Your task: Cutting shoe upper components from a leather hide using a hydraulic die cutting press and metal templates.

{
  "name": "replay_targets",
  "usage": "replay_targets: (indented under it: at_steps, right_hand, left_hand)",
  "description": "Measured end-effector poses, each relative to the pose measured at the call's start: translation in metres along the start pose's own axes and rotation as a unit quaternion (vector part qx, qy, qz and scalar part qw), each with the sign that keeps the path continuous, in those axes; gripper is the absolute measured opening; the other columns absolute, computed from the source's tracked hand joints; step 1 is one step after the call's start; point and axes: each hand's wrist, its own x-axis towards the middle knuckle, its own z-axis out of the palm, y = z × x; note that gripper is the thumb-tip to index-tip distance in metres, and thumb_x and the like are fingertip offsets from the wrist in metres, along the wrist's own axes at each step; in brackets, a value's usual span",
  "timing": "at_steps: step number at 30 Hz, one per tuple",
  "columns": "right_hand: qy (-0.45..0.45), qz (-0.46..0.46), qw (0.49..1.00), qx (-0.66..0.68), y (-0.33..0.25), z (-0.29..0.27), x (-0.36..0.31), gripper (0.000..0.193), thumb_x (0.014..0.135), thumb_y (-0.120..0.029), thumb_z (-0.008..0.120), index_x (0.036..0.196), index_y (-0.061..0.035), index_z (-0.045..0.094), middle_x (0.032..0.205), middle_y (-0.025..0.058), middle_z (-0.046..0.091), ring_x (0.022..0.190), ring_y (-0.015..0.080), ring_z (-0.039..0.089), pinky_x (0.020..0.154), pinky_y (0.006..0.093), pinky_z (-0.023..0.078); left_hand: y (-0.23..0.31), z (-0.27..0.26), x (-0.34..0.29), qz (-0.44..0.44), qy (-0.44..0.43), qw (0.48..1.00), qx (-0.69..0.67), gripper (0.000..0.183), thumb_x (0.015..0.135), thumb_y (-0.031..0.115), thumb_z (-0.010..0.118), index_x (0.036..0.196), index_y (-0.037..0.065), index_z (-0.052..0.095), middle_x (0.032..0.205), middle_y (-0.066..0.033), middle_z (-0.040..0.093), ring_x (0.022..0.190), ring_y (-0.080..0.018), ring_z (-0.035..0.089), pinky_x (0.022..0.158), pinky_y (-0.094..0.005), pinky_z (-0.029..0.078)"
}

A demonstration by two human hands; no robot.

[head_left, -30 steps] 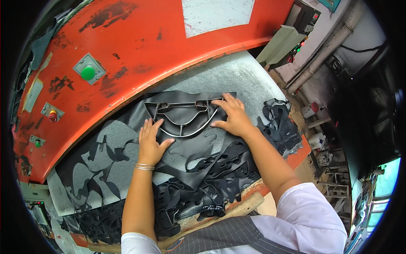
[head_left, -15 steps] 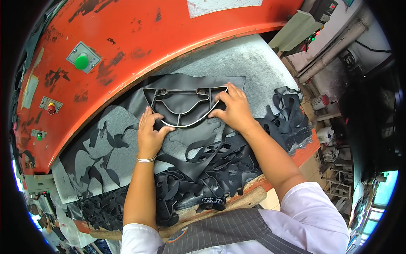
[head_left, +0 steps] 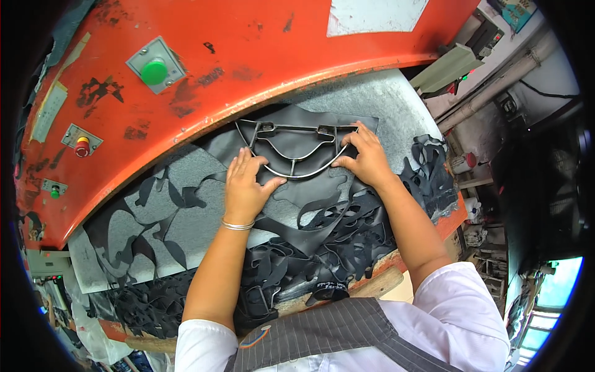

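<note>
- Head view: the curved metal frame [head_left: 292, 166] lies on a black sheet [head_left: 310, 165], its bowed side toward the person.
- Both hands have a grip on the frame's rim, fingers and thumb about it: the left hand [head_left: 246, 183] at its lower left, the right hand [head_left: 370, 160] at its right end.
- Handling it well seems to call for even pressure from both sides, the frame flat, its whole outline over unbroken sheet; its right corner sits near the sheet's edge, so that corner deserves a check.
- Gaps in the sheet left of the frame bare the pale tabletop [head_left: 365, 90].
- Tangled black scraps [head_left: 334, 242] heap up on the frame's near side and could snag a forearm.
- Just beyond the frame's left corner, the orange machine [head_left: 204, 37] overhangs, limiting room; its green button [head_left: 154, 72] is farther left.
</note>
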Motion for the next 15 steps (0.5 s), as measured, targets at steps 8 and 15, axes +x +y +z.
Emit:
replay_targets:
  at_steps: [8, 15]
  right_hand:
    - [0.009, 0.028, 0.998, -0.048, -0.058, -0.032, -0.011, 0.07, 0.07, -0.04, 0.08, 0.128, -0.0108, 0.053, 0.127, 0.0216, 0.055, 0.131, 0.0417, 0.04, 0.107, 0.048, 0.034]
    - [0.048, -0.068, 0.976, 0.201, -0.199, -0.047, -0.036, 0.063, 0.073, -0.03, 0.081, 0.124, -0.0038, 0.055, 0.113, 0.0164, 0.062, 0.108, 0.0297, 0.06, 0.094, 0.0378, 0.048]
  left_hand:
    - [-0.017, -0.086, -0.046, -0.116, -0.035, 0.975, -0.185, 0.055, 0.077, 0.025, 0.078, 0.124, 0.004, 0.059, 0.135, -0.0193, 0.054, 0.129, -0.031, 0.049, 0.108, -0.0389, 0.037]
    - [-0.118, -0.264, -0.135, -0.204, 0.468, 0.859, -0.044, 0.036, 0.097, 0.017, 0.057, 0.127, -0.002, 0.052, 0.121, -0.0105, 0.059, 0.111, -0.0207, 0.055, 0.098, -0.0334, 0.041]
